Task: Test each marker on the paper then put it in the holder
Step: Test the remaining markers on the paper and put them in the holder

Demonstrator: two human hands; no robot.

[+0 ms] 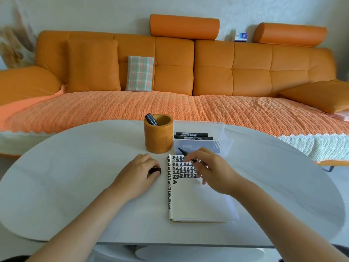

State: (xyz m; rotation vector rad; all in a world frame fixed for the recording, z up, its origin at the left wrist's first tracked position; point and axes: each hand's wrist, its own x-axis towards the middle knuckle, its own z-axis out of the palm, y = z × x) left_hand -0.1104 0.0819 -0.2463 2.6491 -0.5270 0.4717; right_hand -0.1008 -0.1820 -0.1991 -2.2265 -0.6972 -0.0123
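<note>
My right hand (209, 171) holds an uncapped black marker (184, 152) above the top of the white paper pad (198, 203), its tip pointing up and left. Rows of black test marks cover the pad's upper part and left margin. My left hand (140, 170) rests on the table left of the pad, closed on the black marker cap (155, 170). The orange cylindrical holder (158, 136) stands behind my left hand with a couple of black markers (151, 119) in it. A clear plastic box (200, 137) right of the holder contains several black markers (192, 136).
All of this sits on a white oval table (75, 176). Behind it runs a long orange sofa (170, 72) with a textured orange cover, a plaid cushion (139, 73) and loose orange cushions.
</note>
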